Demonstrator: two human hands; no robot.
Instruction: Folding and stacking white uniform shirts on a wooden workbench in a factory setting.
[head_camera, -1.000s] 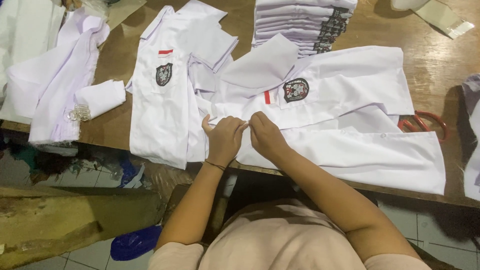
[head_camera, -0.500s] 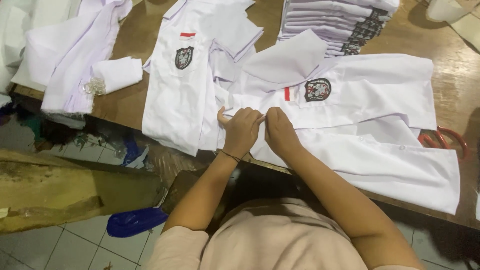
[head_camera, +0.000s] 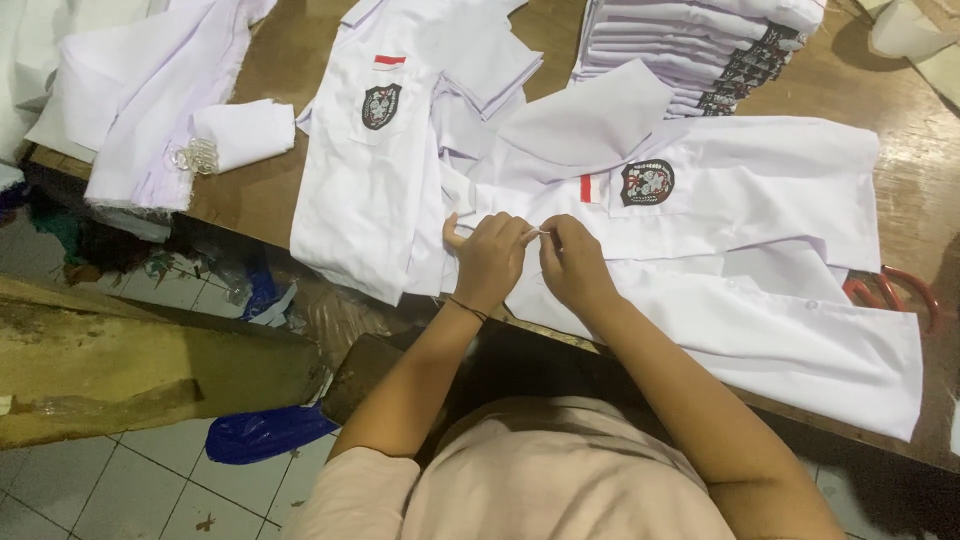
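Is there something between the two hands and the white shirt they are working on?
No, nothing visible. The left hand and the right hand rest directly on the white shirt, fingertips pinching its edge between them. The scissors lie far to the right.

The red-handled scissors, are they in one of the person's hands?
No, the red-handled scissors lie on the wooden table at the right, apart from both hands, which pinch the white shirt.

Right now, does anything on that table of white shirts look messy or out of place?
Mostly tidy. The red-handled scissors lie half tucked under the spread shirt at the table's right edge, and loose white cloth droops over the left corner. Both hands pinch the shirt's edge.
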